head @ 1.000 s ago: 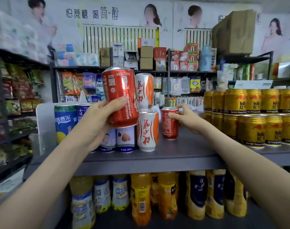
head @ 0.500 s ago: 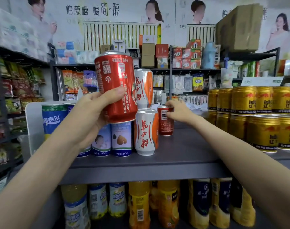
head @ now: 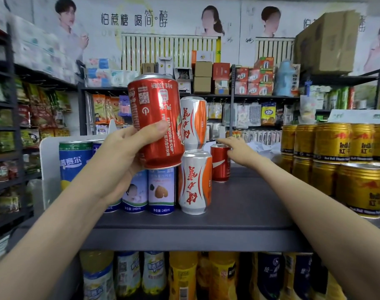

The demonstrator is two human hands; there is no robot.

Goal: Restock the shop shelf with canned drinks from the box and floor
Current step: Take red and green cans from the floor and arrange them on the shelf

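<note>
While the left hand [head: 117, 156] grips a red cola can [head: 156, 120] beside the stacked silver-orange cans [head: 195, 180], the right hand [head: 241, 150]'s straight fingers [head: 223, 141] touch a small red can [head: 220, 167] behind them.

Light: bright, even, diffuse, from overhead; no hard shadows. Lower tier dim: bottles [head: 182, 276] sit in shade under the shelf [head: 245, 215]. Soft glare streaks on the raised red can [head: 156, 118] and the gold cans [head: 334, 146]. Centre sharp, can print legible. Wall posters [head: 141, 20] softer, washed out. Wide-angle bowing at edges: rack [head: 11, 118] at frame left leans, corners stretched and slightly smeared.
</note>
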